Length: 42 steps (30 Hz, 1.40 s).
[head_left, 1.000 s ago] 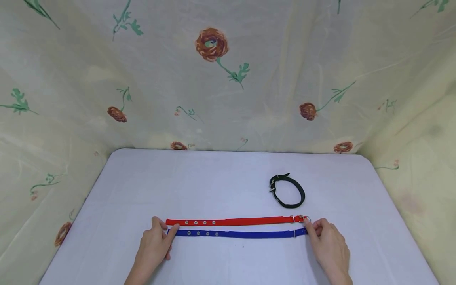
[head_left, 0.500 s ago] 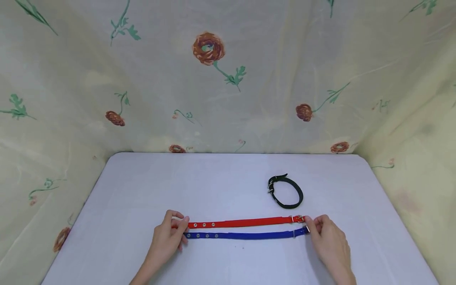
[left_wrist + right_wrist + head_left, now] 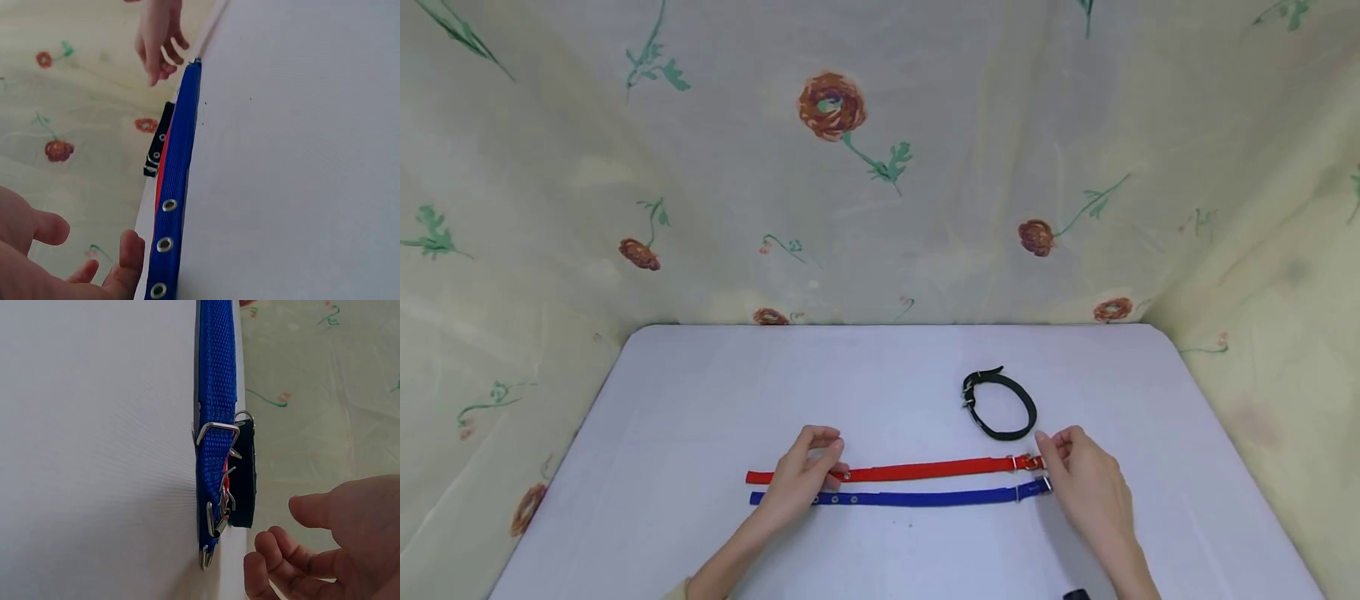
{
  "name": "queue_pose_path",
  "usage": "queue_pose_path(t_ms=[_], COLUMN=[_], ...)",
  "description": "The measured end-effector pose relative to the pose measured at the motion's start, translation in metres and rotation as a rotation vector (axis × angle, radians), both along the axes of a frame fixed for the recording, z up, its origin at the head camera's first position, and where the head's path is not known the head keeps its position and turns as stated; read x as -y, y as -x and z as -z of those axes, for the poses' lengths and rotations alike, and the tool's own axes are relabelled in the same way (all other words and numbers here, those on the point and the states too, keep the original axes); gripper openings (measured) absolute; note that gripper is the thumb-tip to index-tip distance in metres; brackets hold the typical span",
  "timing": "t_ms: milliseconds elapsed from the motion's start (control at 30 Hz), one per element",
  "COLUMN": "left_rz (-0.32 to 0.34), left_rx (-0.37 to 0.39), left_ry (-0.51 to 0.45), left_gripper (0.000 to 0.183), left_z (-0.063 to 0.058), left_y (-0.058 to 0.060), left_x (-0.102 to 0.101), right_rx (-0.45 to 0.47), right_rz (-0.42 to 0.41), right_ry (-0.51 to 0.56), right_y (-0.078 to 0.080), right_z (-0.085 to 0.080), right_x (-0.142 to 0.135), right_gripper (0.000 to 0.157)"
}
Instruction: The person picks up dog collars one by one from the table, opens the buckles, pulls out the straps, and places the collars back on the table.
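Two flat collars lie stretched side by side, a red collar (image 3: 925, 471) behind a blue collar (image 3: 925, 499). Metal eyelets line their left ends, and buckles and rings sit at their right ends. My left hand (image 3: 797, 477) hovers over the eyelet ends, hiding part of both straps; its fingers are relaxed and hold nothing. By the buckle ends is my right hand (image 3: 1092, 482), fingers loosely bent. In the right wrist view a gap separates that hand (image 3: 325, 544) from the blue collar's metal buckle (image 3: 215, 515).
Behind the red collar, a black collar (image 3: 1009, 435) lies buckled into a loop. Everything rests on a white table (image 3: 700, 392). Flower-patterned cloth (image 3: 917, 233) hangs around its back and sides. A small dark object (image 3: 1077, 594) shows at the bottom edge near my right forearm.
My left hand has let go of the collars' left ends and moved right and up over the straps. My right hand has drawn slightly up off the buckle ends.
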<state>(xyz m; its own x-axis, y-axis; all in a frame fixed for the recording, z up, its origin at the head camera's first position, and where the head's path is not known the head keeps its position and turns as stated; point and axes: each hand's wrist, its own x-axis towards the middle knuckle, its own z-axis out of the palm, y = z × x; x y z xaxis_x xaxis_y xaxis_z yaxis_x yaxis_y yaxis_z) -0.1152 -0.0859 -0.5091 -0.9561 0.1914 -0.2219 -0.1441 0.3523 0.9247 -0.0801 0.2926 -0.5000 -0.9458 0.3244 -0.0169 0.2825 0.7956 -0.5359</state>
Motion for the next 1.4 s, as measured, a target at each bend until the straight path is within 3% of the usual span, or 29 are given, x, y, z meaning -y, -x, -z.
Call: queue_pose_path(t_ms=[167,400,633,800,1067,1400], left_rz=[0.035,0.059,0.068,0.027,-0.007,0.020], left_rx=[0.043,0.072,0.171,0.222,0.220,0.291], left_ry=[-0.075,-0.101,-0.184,-0.214,-0.236,-0.370], left_gripper=[0.046,0.051,0.054,0.053,0.055,0.058], left_z=[0.001,0.006,0.008,0.007,0.007,0.010], left_y=[0.010,0.025,0.045,0.051,0.062,0.069], left_x=[-0.017,-0.044,-0.071,-0.092,-0.128,-0.153], right_rx=[-0.011,-0.011,-0.052,-0.022,-0.019,-0.029], right_rz=[-0.015,0.005,-0.001,-0.009,-0.020,-0.048], right_ry=[0.014,0.000,0.023,0.043,0.004,-0.026], right_y=[0.006,0.013,0.026,0.032,0.041,0.051], right_z=[-0.001,0.003,0.005,0.008,0.010,0.015], right_x=[-0.002,-0.001,0.004,0.006,0.007,0.008], right_gripper=[0.045,0.042,0.047,0.052,0.053,0.051])
